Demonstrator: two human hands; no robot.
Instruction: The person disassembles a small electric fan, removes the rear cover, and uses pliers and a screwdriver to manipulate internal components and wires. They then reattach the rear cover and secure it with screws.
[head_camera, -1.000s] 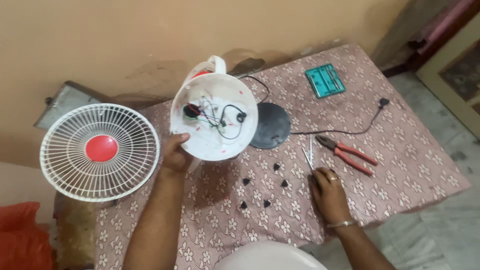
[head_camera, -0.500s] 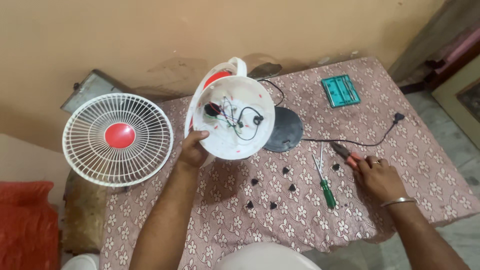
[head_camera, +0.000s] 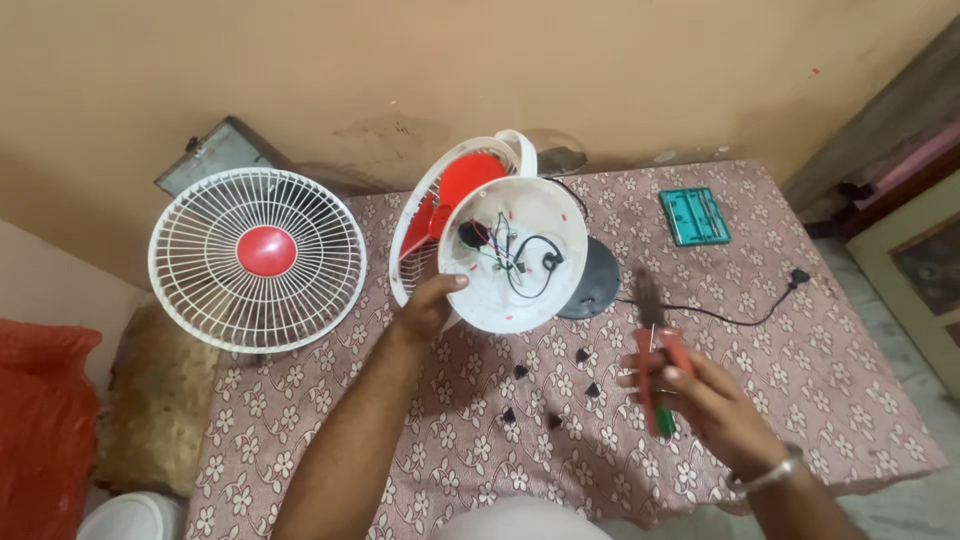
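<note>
My left hand (head_camera: 430, 305) grips the lower left rim of a white round fan housing (head_camera: 515, 250), tilted up so its open back shows black, blue and red wires. Red blades (head_camera: 462, 185) and a white grille show behind it. My right hand (head_camera: 705, 400) is shut on red-handled pliers (head_camera: 655, 350), lifted above the table with the dark jaws pointing away from me. A green screwdriver tip (head_camera: 665, 422) shows by the same hand; I cannot tell whether it is held or lying on the cloth. Several small black pieces (head_camera: 550, 390) lie on the cloth between my hands.
A floral-cloth table (head_camera: 830, 400) holds a dark round base (head_camera: 595, 290), a black cord with plug (head_camera: 795, 280) and a teal box (head_camera: 693, 214). A loose white front grille with a red hub (head_camera: 257, 258) leans at the left. An orange bag (head_camera: 40, 420) sits lower left.
My right hand moved right to the pliers, closed on them and raised them off the table. My left hand kept its hold and tilted the housing, showing more of the red blades.
</note>
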